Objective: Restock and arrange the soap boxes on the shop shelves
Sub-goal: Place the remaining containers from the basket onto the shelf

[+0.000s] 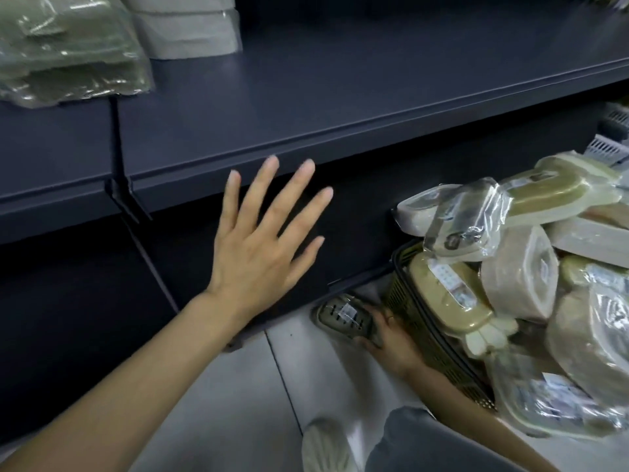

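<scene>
1. The left hand (262,240) is raised in front of the dark shelf (340,107), its fingers (292,195) straight and spread wide, holding nothing. The fingertips lie at the shelf's front edge; whether they touch it cannot be told.
2. The right hand (391,338) is low, just beside the olive basket (418,311), above the pale tiled floor (238,403). Its fingers curl round one end of a soap box (343,318), an olive tray with slots and a small label in clear wrap.
3. That soap box sticks out to the left of the gripping fingers, toward the bottom of the shelving, and lies well below the open left hand.
4. The basket at the right is heaped with wrapped soap boxes (510,267) in beige and olive, piled above its rim.
5. On the shelf's far left lie green wrapped packs (68,52), with white packs (190,28) just beside them.
6. A white shoe (323,447) and a grey trouser leg (418,444) show at the bottom edge.
</scene>
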